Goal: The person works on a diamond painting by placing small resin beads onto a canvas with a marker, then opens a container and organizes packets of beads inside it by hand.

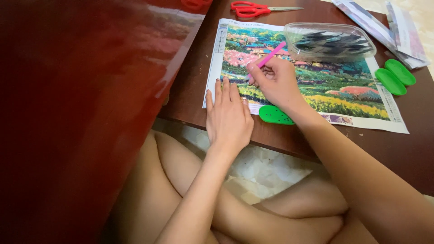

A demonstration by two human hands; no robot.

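A picture canvas (316, 86) lies flat on a low table (407, 149), its near edge close to the table's front edge. The left hand (228, 117) rests palm-down on the canvas's near left corner; the right hand (275, 83), just to its right and touching the canvas, holds a pen-shaped tool (269, 58) tilted away to the right. An oval tray (275, 115) sits at the near edge beneath the right wrist. A lidded plastic container (330, 41) stands on the canvas's far right part. Two more oval trays (395, 77) lie right of the canvas, scissors (253, 9) behind it, and packets (384, 25) at the far right.
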